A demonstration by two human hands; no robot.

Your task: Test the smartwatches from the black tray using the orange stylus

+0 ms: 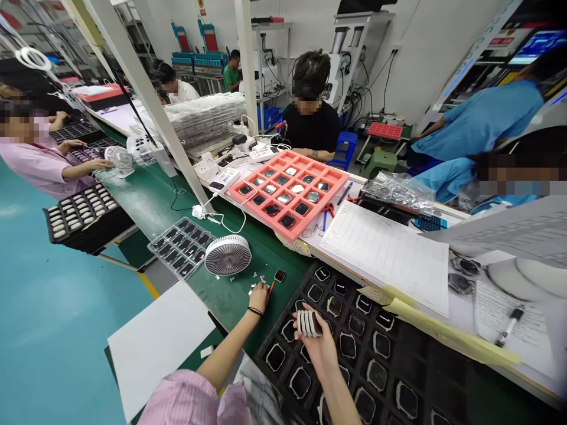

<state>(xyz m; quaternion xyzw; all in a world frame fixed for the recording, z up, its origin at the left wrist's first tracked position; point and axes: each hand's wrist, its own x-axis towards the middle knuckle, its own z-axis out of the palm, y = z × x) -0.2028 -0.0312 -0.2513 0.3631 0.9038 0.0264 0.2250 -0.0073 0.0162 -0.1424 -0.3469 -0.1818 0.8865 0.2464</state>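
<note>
The right hand [322, 347] is over the black tray [410, 343], near the tray's left edge, and its fingers are closed around a short stack of pale-edged pieces [306, 323], of which the end one shows a dark face. This black tray, at the near right part of the green table [146, 203], is divided into square compartments, and many of them carry dark, rounded-square frames with light borders; a few frames along its far edge show a small white mark. The left hand [258, 300] is low at the table, between the tray's left edge and the table's edge on the person's side, with the fingers gripping a slender orange tool [271, 288]. The tool's far end is close to a small dark square piece [280, 275], but I cannot tell if they touch. White scraps [261, 278] lie just beside these fingers. Farther along the table stands a round fan [228, 255], and next to it, at the table's edge, a clear tray [185, 275] holds black flat parts in its compartments. On the white shelf along the table's far edge, a pink tray [290, 235] contains dark and shiny square pieces, one in each filled compartment. Past the table's left edge, another black container [86, 232] carries rows of white rounded pieces.
</note>
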